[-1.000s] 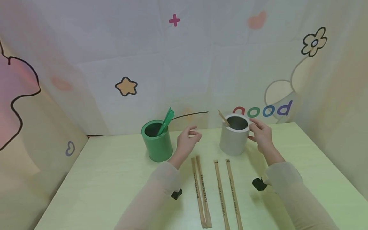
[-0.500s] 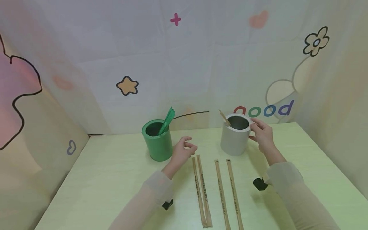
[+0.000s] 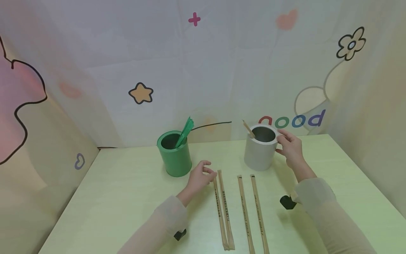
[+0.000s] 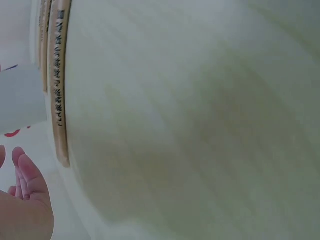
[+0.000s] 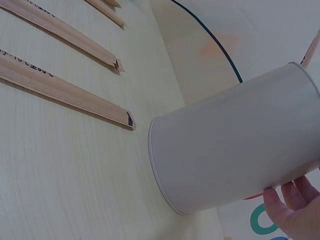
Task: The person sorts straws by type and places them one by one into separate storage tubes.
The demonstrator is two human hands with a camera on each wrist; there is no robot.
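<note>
Four brown sleeved sticks [image 3: 242,211] lie side by side on the table [image 3: 111,197], long axes running from the near edge toward the cups. The two on the left [image 3: 223,210] lie touching; the two on the right [image 3: 253,211] lie slightly apart.

Left hand [image 3: 199,176]: positioned at the far end of the leftmost stick [image 3: 219,208], fingers loosely curled, holding nothing. The fingertips [image 3: 213,173] are just beside the stick end; contact cannot be confirmed. In the left wrist view, the fingers [image 4: 27,172] appear near the end of a printed stick [image 4: 58,85] without gripping it.

Right hand [image 3: 290,148]: placed against the right side of the grey cup [image 3: 260,150], thumb near the rim, fingers curved around the wall. The right wrist view shows the fingertips [image 5: 292,210] on the cup wall [image 5: 235,142]. The cup stands upright on the table just beyond the stick ends. One brown stick [image 3: 248,129] leans inside it, its tip above the rim.

Green cup [image 3: 174,153]: stands upright to the left of the grey cup, well apart from it, near the left hand. It contains one green sleeved item [image 3: 185,131], leaning to the right.
</note>
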